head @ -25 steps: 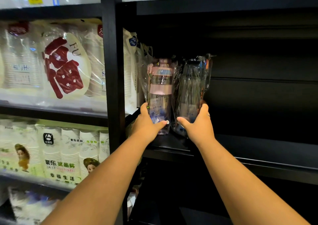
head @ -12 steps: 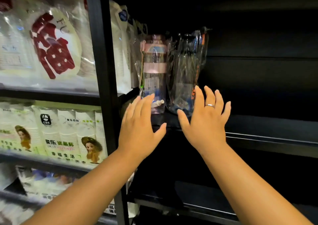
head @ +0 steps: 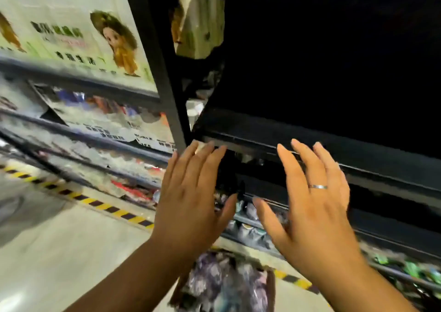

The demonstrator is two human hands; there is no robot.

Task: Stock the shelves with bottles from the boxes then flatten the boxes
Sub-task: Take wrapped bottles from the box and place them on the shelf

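Note:
My left hand (head: pixel 191 197) and my right hand (head: pixel 315 204) hover side by side with fingers straight and spread, holding nothing, in front of the black shelf edge (head: pixel 310 152). Below them on the floor stands an open cardboard box (head: pixel 270 288) filled with several plastic-wrapped bottles (head: pixel 224 285). The view is blurred. The two bottles placed on the shelf are out of view above.
A black upright post (head: pixel 157 61) divides the shelving. Left of it are packs of paper cups (head: pixel 78 32) and lower shelves of wrapped goods (head: pixel 107 116). A yellow-black floor stripe (head: pixel 100 205) runs along the shelf base. Small packets (head: pixel 250 230) line the bottom shelf.
Both hands let go of the two wrapped bottles on the shelf and pulled back, open. The view has swung sharply downward, bringing the lower shelves, the floor and the box into sight.

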